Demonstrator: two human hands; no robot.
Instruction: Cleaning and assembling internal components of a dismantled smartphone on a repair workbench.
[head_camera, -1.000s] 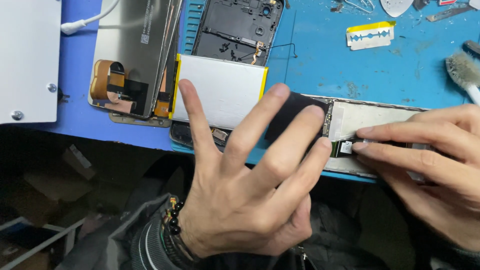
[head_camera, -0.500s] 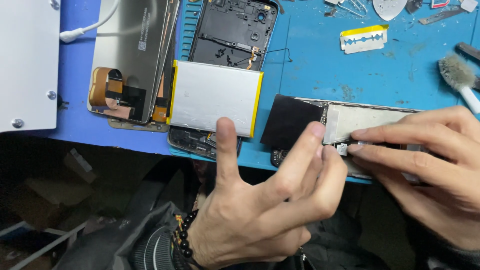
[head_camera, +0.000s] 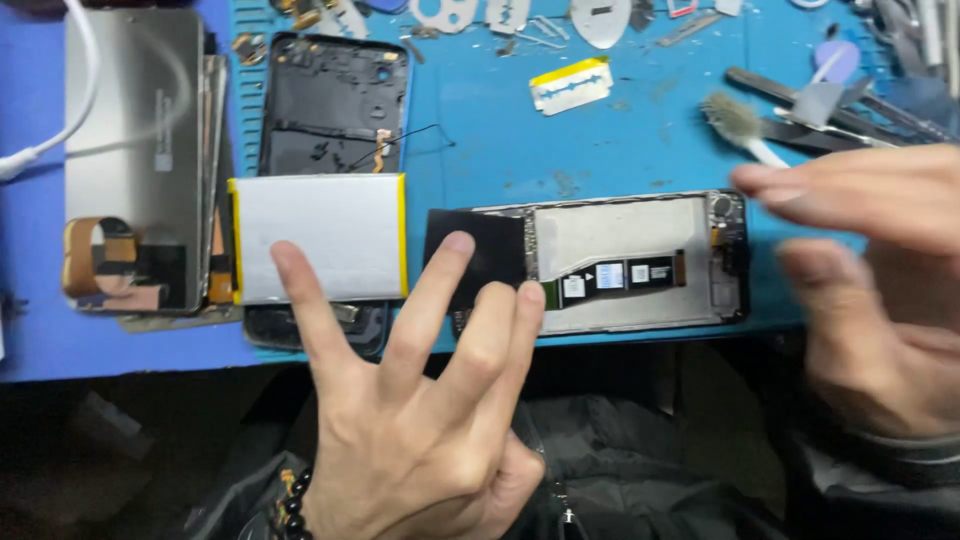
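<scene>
Opened phone frame (head_camera: 640, 262) lay at blue mat's (head_camera: 620, 150) near edge, mid-teardown judged; left hand (head_camera: 420, 400) splayed, fingertips steadying black end; right hand (head_camera: 870, 290) open, empty, blurred; next move wanted tool pickup.

Left of opened phone (head_camera: 630, 262): blocked by battery (head_camera: 318, 238), just beside it.
Above phone: bare blue surface (head_camera: 600, 150) up to razor blade (head_camera: 570, 86).
Upper right: brush (head_camera: 740, 120) and tools (head_camera: 850, 100) crowd the way.
Front edge: left hand (head_camera: 420, 420) over it.
</scene>
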